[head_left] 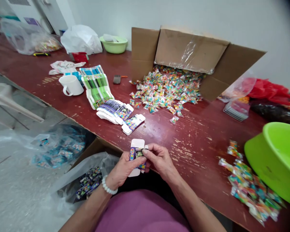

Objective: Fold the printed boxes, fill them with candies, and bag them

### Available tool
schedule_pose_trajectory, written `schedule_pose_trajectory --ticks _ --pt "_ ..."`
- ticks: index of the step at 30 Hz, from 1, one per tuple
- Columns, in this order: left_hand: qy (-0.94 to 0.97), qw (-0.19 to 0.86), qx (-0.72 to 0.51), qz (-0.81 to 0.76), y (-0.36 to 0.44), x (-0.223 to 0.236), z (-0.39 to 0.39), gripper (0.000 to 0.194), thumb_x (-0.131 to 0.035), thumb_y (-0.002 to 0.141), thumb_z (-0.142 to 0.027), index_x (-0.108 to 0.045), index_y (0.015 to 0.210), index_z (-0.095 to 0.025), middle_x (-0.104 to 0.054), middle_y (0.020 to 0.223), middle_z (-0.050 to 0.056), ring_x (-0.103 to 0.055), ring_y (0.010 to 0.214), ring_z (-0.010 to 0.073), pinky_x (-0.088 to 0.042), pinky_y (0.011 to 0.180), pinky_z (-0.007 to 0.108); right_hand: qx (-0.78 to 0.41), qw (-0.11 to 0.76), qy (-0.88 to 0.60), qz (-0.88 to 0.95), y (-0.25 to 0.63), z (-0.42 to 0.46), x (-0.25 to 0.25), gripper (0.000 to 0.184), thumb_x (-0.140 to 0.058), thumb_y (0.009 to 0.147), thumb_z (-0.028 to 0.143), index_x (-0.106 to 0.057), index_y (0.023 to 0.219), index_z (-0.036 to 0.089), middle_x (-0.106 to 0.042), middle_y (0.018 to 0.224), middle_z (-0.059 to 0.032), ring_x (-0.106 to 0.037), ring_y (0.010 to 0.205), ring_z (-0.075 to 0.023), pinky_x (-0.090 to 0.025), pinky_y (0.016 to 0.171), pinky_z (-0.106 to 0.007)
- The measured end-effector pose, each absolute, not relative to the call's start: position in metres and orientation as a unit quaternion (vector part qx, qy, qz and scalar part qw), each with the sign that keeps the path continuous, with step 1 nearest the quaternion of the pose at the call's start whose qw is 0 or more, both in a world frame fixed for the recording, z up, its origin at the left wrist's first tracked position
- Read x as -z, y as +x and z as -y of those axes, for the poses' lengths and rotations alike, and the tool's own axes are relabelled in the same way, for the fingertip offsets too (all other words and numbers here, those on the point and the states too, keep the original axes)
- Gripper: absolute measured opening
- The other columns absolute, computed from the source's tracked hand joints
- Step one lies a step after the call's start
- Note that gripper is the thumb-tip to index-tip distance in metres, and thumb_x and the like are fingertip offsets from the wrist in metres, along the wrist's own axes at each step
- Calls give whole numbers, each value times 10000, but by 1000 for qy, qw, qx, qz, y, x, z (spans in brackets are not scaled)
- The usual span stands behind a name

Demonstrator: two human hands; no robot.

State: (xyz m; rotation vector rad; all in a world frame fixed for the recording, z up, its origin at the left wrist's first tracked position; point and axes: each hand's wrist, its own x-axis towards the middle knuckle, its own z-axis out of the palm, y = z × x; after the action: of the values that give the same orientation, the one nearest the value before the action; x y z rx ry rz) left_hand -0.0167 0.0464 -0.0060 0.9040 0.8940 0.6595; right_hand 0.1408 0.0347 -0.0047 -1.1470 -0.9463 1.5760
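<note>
Carton, printed card, white-flapped, gripped in both our hands at a scuffed red bench, pale wall beyond.

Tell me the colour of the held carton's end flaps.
The end flaps are white; best seen in head view.

Cool, even light fills the scene, leaving mostly soft shadows. A pale sheen marks the tabletop toward its near edge; glare streaks the tape. The left hand, right hand and carton look fairly sharp. At the tabletop's far left corner, the clear bag seems smeared; at its right end, the lime tub stretches. The view's upper right corner blackens.
</note>
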Motion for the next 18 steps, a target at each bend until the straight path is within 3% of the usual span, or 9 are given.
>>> schedule_pose_trajectory --ticks 4,7,10,14,18 --pt "468 660 -376 -451 -17 7 -48 336 -725 815 -317 -607 1091 -165 -707 978 49 -670 865 157 -547 792 267 -526 509 -534 424 144 -43 1 266 -726 783 423 -684 786 160 -690 695 -12 -592 584 -122 -480 555 -234" --pt "467 597 -428 -492 -19 8 -44 568 -747 781 -283 -463 1270 -230 -694 970 20 -671 749 137 -560 694 259 -515 531 -534 410 143 -46 1 293 -741 765 378 -654 967 185 -667 707 17 -600 616 -128 -491 587 -238" --pt "493 557 -436 -506 -18 10 -38 574 -714 806 -286 -468 1324 -267 -679 1039 26 -681 740 134 -569 699 261 -524 563 -526 363 137 -45 5 418 -770 738 360 -566 1077 226 -615 677 59 -579 592 -124 -480 559 -231" --pt "474 595 -426 -490 -17 10 -35 540 -655 857 -325 -501 1371 -270 -667 1167 62 -702 830 162 -577 752 276 -519 576 -509 373 132 -42 17 279 -748 786 366 -614 976 212 -652 758 19 -577 632 -120 -479 592 -233" --pt "450 638 -429 -456 -20 8 -39 590 -671 850 -293 -464 1402 -259 -662 1145 66 -675 821 145 -555 743 255 -518 580 -497 383 130 -41 28 258 -720 828 381 -653 1008 209 -659 806 -1 -586 687 -135 -485 639 -251"
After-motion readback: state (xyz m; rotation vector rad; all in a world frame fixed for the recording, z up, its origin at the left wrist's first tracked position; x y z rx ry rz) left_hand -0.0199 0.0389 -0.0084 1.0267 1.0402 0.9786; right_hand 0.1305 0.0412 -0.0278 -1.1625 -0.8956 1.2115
